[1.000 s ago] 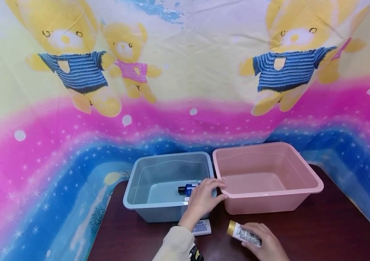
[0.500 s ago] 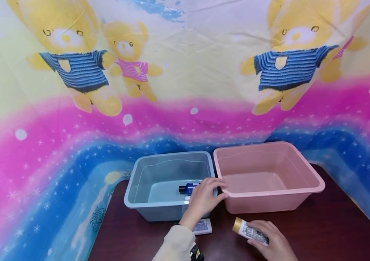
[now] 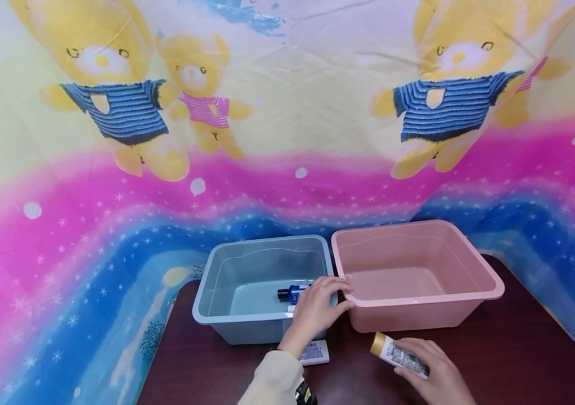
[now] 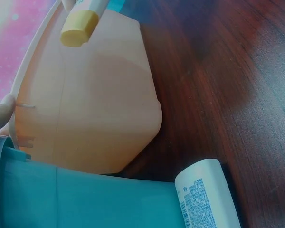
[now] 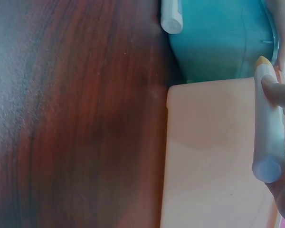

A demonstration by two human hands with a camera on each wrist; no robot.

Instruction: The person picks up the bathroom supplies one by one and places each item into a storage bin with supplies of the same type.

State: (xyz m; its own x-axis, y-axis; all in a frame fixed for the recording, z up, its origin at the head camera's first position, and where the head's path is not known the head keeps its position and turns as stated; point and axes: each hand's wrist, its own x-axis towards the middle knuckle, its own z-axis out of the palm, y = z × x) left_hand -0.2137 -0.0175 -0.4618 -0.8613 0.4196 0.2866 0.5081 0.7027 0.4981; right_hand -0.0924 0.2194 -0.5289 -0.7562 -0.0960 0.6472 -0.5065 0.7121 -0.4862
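My left hand (image 3: 316, 306) grips the front left corner of the pink tub (image 3: 419, 312), fingers over the rim and thumb outside, beside the grey-blue tub (image 3: 247, 332). Out in front of the pink tub, my right hand (image 3: 436, 368) holds a slim white bottle (image 3: 401, 357) with a gold cap and a dark-patterned label. The bottle is tilted, its cap pointing up and left. Seen from the right wrist, the thumb and fingers wrap the bottle's white body (image 5: 268, 128). The left wrist view shows its yellow cap (image 4: 79, 28) close in front of the pink wall.
Inside the grey-blue tub lies a blue bottle (image 3: 295, 293) with a black cap, partly hidden by my left hand. A white container (image 3: 315, 352) with a printed label lies on the dark wooden table (image 3: 206, 371) against that tub's front. A bear-print cloth (image 3: 292, 112) hangs behind.
My right hand has moved right and slightly away from me, carrying the gold-capped bottle along. The left hand stays in place on the rim.
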